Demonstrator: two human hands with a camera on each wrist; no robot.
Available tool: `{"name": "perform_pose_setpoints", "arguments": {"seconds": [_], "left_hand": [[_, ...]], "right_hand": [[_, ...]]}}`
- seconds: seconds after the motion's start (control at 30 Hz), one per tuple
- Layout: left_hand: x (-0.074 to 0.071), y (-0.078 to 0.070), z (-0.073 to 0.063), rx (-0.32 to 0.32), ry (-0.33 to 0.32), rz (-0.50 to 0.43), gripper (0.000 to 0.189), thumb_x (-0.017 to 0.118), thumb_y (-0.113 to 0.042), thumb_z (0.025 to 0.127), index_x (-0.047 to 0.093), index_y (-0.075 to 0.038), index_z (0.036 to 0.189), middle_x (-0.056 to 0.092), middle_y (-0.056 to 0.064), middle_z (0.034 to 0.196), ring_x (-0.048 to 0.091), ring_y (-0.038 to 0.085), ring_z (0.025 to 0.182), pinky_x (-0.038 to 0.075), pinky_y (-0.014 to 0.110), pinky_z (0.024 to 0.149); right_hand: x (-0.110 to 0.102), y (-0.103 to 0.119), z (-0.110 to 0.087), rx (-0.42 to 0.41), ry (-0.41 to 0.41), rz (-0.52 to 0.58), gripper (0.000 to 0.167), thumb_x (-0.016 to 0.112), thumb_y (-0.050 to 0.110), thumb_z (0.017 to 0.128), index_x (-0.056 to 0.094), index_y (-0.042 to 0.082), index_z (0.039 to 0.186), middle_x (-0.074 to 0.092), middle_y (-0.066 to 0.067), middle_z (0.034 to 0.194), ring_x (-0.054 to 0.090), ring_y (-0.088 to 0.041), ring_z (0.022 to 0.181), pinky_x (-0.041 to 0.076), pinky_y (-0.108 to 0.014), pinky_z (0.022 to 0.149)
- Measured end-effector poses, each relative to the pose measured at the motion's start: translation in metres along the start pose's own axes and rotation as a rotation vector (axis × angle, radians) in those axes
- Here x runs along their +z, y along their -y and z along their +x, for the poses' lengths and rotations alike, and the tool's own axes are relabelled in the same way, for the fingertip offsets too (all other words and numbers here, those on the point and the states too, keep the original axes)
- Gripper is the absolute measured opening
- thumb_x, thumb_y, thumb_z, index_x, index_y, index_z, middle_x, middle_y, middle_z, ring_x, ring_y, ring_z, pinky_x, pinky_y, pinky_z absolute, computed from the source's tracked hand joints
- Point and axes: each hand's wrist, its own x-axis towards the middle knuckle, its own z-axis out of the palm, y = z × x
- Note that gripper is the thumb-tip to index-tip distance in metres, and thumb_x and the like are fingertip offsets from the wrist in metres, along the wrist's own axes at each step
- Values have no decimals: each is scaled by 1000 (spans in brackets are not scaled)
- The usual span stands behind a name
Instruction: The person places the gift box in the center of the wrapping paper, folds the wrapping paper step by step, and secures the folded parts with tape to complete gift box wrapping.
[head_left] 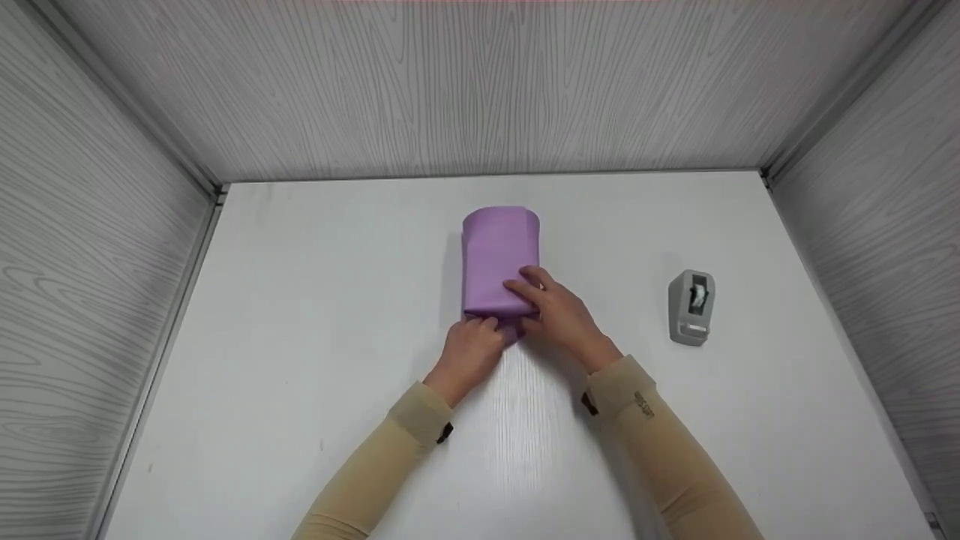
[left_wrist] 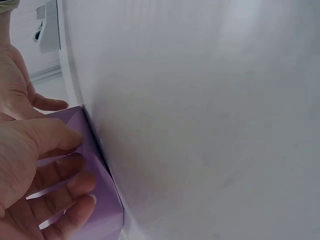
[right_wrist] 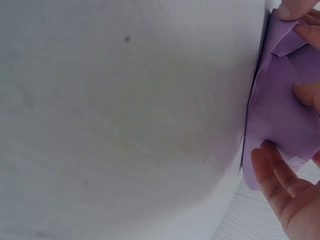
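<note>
A parcel [head_left: 499, 255] in smooth purple paper lies on the white table, its long side running away from me. At its near end the left hand [head_left: 472, 351] has curled fingers, and the right wrist view shows a thumb and finger pinching a folded corner of the purple paper [right_wrist: 285, 42]. The right hand [head_left: 562, 315] rests on the parcel's near right part, fingers spread over the top and side. Its fairly straight fingers [right_wrist: 272, 180] touch the paper in the right wrist view. What the paper wraps is hidden.
A grey tape dispenser [head_left: 691, 309] with a roll of tape stands on the table [head_left: 300, 315] to the right of the parcel. Wood-grained panels [head_left: 480, 90] enclose the table at the back and on both sides.
</note>
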Motion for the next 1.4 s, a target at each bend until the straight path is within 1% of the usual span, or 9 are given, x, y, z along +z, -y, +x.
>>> {"name": "perform_pose_setpoints", "arguments": {"seconds": [0.2,0.37,0.47,0.63,0.77,0.87,0.97,1.1,1.4], "left_hand": [[-4,5,6,3,-85,-19,20,72,-25,88,76,-10,76,61,8,95,57,25,86,48,39,71],[-5,10,10,9,-102,-38,14,70,-12,87,78,-9,76,58,13,115,53,30,108,44,46,94],[-6,13,13,19,-108,-52,12,69,-7,85,78,-8,77,59,13,119,54,31,114,43,47,99],[-4,18,16,27,-147,-76,14,68,-1,82,76,-7,72,64,11,108,62,29,104,50,41,91],[-4,19,18,15,-162,-77,15,68,-1,81,76,-8,71,65,9,105,63,27,101,57,37,74],[-4,19,19,0,-154,-58,14,69,-4,83,77,-9,73,66,8,105,63,25,100,57,37,60],[-4,18,20,-13,-139,-41,13,69,-7,84,77,-10,74,66,7,105,63,24,100,55,37,53],[-6,16,19,-22,-127,-44,13,69,-10,85,78,-9,75,66,7,105,63,24,99,54,38,50],[-6,11,15,-31,-146,-60,11,69,-7,83,77,-10,76,66,5,104,63,22,98,54,35,51]], "right_hand": [[1,0,1,5,2,-16,62,81,16,83,56,24,140,41,-6,146,55,-33,118,47,-45,94],[1,0,1,-1,-1,-22,60,80,18,84,57,23,139,41,-7,145,55,-33,119,47,-45,96],[1,0,1,-2,-5,-28,60,80,20,84,56,22,139,42,-8,146,55,-33,119,47,-46,96],[1,0,1,-12,-6,-14,59,79,19,85,57,21,139,42,-9,146,57,-35,117,49,-46,92],[1,0,1,-31,-15,-11,57,77,14,86,57,21,139,42,-10,146,59,-35,114,50,-45,88],[0,-1,1,-26,-11,-17,57,76,16,86,57,23,139,42,-8,146,59,-33,112,50,-45,87],[-1,0,0,-2,12,-11,62,77,19,82,56,24,140,40,-5,147,58,-32,114,50,-46,88],[0,3,0,19,22,-11,66,82,27,80,55,24,140,39,-5,148,57,-33,115,49,-47,90],[7,6,-1,-12,-32,-25,54,80,27,83,58,20,133,42,-10,142,59,-35,110,49,-46,91]]}}
